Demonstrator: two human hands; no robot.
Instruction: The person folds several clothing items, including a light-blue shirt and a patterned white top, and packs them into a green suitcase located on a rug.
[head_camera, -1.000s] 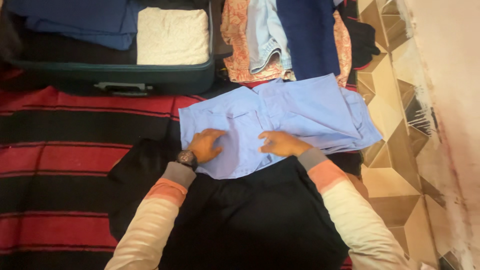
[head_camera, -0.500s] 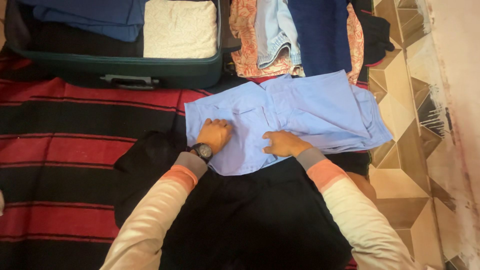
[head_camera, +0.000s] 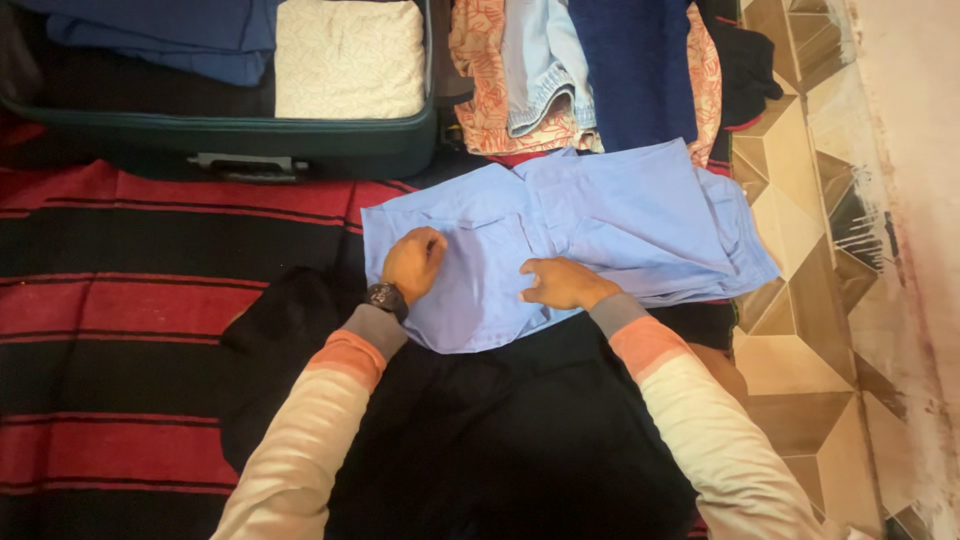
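Note:
A light blue garment (head_camera: 620, 215) lies spread flat over a black garment (head_camera: 480, 430) on a red and black striped blanket (head_camera: 120, 300). My left hand (head_camera: 412, 262), with a dark wristwatch, rests on the left part of the blue cloth with its fingers curled. My right hand (head_camera: 556, 282) presses flat on the cloth near its middle seam. Neither hand lifts the cloth.
An open dark green suitcase (head_camera: 300, 150) at the top left holds folded blue cloth (head_camera: 170, 35) and a cream folded piece (head_camera: 348, 58). A pile of orange patterned, pale denim and navy clothes (head_camera: 590, 70) lies above the blue garment. Tiled floor (head_camera: 800, 330) runs along the right.
My left hand slid up and a little left over the blue cloth and curled its fingers. My right hand stayed near the seam.

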